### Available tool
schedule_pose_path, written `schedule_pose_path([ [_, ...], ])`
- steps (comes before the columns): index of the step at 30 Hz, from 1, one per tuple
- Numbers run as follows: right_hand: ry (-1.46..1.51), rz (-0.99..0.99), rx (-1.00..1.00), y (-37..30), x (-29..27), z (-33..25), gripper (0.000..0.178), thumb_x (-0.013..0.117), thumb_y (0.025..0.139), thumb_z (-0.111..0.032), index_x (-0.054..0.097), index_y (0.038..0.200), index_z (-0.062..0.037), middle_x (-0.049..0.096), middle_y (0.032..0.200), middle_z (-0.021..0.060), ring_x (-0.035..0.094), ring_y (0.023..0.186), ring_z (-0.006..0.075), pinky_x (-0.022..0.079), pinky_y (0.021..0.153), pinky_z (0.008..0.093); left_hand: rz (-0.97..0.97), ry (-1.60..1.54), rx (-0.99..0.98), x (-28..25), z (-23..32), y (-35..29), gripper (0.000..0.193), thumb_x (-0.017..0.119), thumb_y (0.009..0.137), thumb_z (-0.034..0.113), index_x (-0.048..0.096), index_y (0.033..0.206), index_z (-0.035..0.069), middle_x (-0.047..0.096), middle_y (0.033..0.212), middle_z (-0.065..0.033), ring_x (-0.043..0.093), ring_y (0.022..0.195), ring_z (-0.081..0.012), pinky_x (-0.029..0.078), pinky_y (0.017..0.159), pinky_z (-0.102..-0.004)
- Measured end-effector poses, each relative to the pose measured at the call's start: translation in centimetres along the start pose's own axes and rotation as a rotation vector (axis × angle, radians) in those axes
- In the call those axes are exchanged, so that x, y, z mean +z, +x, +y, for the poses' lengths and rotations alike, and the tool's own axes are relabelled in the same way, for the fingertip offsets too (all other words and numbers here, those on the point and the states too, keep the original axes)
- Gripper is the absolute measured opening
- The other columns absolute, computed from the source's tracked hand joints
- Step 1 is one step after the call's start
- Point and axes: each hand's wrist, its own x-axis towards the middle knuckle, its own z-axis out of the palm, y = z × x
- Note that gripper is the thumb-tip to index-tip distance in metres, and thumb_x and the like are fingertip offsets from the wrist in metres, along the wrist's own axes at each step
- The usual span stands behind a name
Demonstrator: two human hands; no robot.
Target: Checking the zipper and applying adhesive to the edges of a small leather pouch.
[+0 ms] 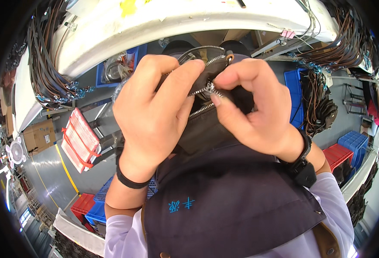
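Lettering in blue marks the apron; right fingers pinch a zipper, left fingers clamp the bag.

Bag between left hand and right hand, before the desk's near edge.
The zip slider sits at the right hand's fingertips; the apron lies on the wearer's side. Straps hang at the desk's left end, more straps at its right. Left crates and right crates stand nearer the wearer, beyond either forearm.
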Motion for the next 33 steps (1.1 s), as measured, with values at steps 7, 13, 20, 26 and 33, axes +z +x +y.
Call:
schedule_pose_path([
  [7, 0.728, -0.330, 0.441, -1.3, -1.2, -1.0, 0.026, 0.056, 0.085, 0.005, 0.040, 0.105, -0.0016, 0.056, 0.084, 0.0048, 0.050, 0.077, 0.0074, 0.039, 0.070, 0.0201, -0.597, -0.769, -0.224, -2.1, -1.7, 0.7, 0.015, 0.048, 0.059, 0.008, 0.057, 0.067, -0.002, 0.050, 0.067, -0.0094, 0.047, 0.058, -0.0205, 0.037, 0.053, -0.0302],
  [13, 1.078, -0.428, 0.621, -1.5, -1.1, -1.0, 0.022, 0.053, 0.088, 0.000, 0.039, 0.106, -0.0030, 0.055, 0.086, 0.0041, 0.048, 0.077, 0.0067, 0.037, 0.070, 0.0203, -0.651, -1.414, -0.681, -0.4, -1.0, -1.8, 0.024, 0.048, 0.069, 0.020, 0.054, 0.068, -0.003, 0.052, 0.073, -0.0085, 0.049, 0.071, -0.0168, 0.038, 0.065, -0.0272],
  [20, 1.040, -0.426, 0.610, -2.0, -0.7, -0.7, 0.021, 0.052, 0.091, -0.001, 0.036, 0.105, -0.0045, 0.054, 0.086, 0.0027, 0.047, 0.078, 0.0050, 0.038, 0.068, 0.0198, -0.426, -0.894, -0.369, -2.5, -0.5, -0.8, 0.030, 0.070, 0.074, 0.029, 0.060, 0.085, 0.003, 0.053, 0.085, -0.0070, 0.050, 0.082, -0.0193, 0.039, 0.074, -0.0311],
  [26, 1.006, -0.441, 0.617, -2.1, -0.1, -0.2, 0.018, 0.051, 0.091, -0.001, 0.036, 0.101, -0.0036, 0.053, 0.093, 0.0039, 0.047, 0.082, 0.0042, 0.041, 0.070, 0.0206, -0.681, -0.571, -0.194, -4.3, -1.0, 1.5, 0.017, 0.073, 0.072, 0.013, 0.065, 0.083, 0.005, 0.053, 0.086, -0.0072, 0.052, 0.079, -0.0215, 0.041, 0.071, -0.0314],
  [33, 1.027, -0.447, 0.567, -2.0, 0.2, -0.2, 0.017, 0.046, 0.088, 0.004, 0.036, 0.100, -0.0025, 0.051, 0.097, 0.0052, 0.047, 0.087, 0.0061, 0.041, 0.076, 0.0231, -0.813, -0.736, -0.240, -4.1, -1.1, 2.5, 0.012, 0.071, 0.073, 0.004, 0.063, 0.081, 0.004, 0.053, 0.083, -0.0061, 0.053, 0.075, -0.0187, 0.043, 0.067, -0.0286],
])
